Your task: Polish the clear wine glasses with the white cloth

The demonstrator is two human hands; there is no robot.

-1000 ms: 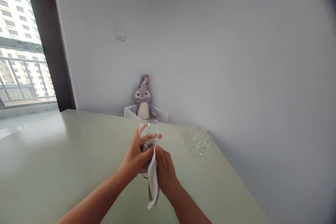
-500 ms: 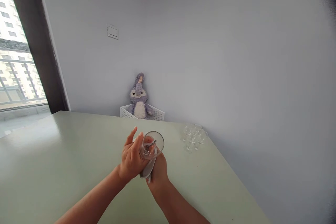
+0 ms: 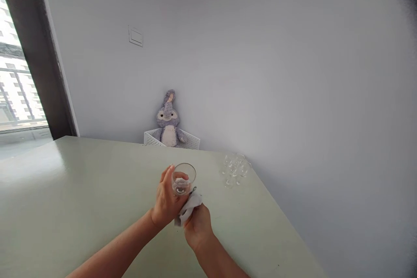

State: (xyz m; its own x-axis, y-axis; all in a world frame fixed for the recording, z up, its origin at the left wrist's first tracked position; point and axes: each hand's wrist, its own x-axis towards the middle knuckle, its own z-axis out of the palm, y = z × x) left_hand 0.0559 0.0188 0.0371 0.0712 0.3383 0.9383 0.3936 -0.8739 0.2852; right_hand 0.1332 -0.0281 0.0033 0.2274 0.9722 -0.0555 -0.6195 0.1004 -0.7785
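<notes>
My left hand (image 3: 166, 204) is closed around a clear drinking glass (image 3: 184, 178), whose round rim faces up toward me. Part of its lower end is hidden by the hand and the cloth. Just below the glass, my right hand (image 3: 198, 225) grips a bunched white-grey cloth (image 3: 190, 206), which lies against the left hand's lower fingers. Both hands are above the pale green table (image 3: 107, 191), close together.
Several small stemmed glasses (image 3: 234, 168) stand in a cluster near the table's right back edge. Behind the far edge, a purple plush toy (image 3: 168, 124) sits in a white perforated basket (image 3: 192, 140) against the wall. A dark-framed window is at left.
My right hand has drawn the cloth down and away from the glass, so more of the cloth shows. My left fingers have closed further around the glass. The view has shifted slightly.
</notes>
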